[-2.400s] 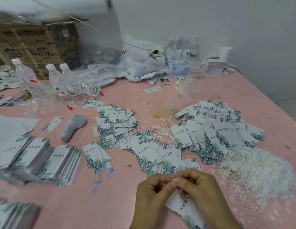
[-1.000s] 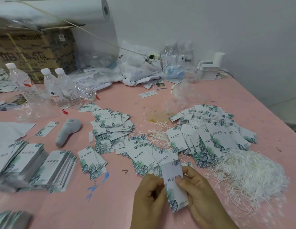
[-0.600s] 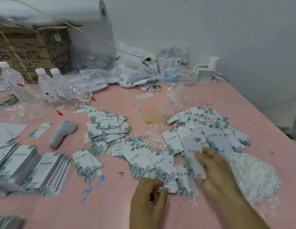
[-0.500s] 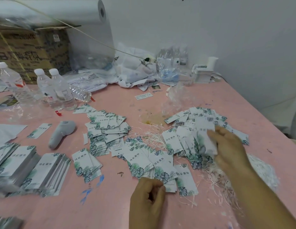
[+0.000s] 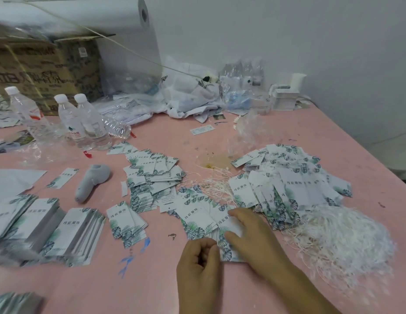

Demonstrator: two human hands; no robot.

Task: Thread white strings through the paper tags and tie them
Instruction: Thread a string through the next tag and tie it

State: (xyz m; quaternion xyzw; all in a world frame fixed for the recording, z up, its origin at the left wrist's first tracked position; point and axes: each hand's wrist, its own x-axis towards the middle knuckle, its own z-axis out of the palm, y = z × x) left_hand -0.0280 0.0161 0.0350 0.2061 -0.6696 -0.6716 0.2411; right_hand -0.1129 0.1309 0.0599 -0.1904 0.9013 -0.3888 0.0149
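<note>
White paper tags with green leaf print lie in loose piles on the pink table (image 5: 220,291). The near pile of tags (image 5: 197,216) sits right in front of me. My right hand (image 5: 254,236) rests on it, fingers spread over the top tags, gripping nothing that I can see. My left hand (image 5: 198,268) lies curled at the pile's near edge, fingers closed with nothing visible in them. A heap of white strings (image 5: 347,236) lies to the right of my right hand. Behind the heap spreads a pile of tags with strings (image 5: 290,184).
More tags lie in a middle pile (image 5: 152,175), a small stack (image 5: 126,220) and neat stacks at the left (image 5: 72,232). A grey handheld device (image 5: 91,182), water bottles (image 5: 86,123), a cardboard box (image 5: 38,71) and plastic bags (image 5: 190,98) stand further back. The table's edge runs down the right.
My right hand carried the tag it held over to the right-hand pile, let it go there, and came back onto the near pile. My left hand stayed curled in place.
</note>
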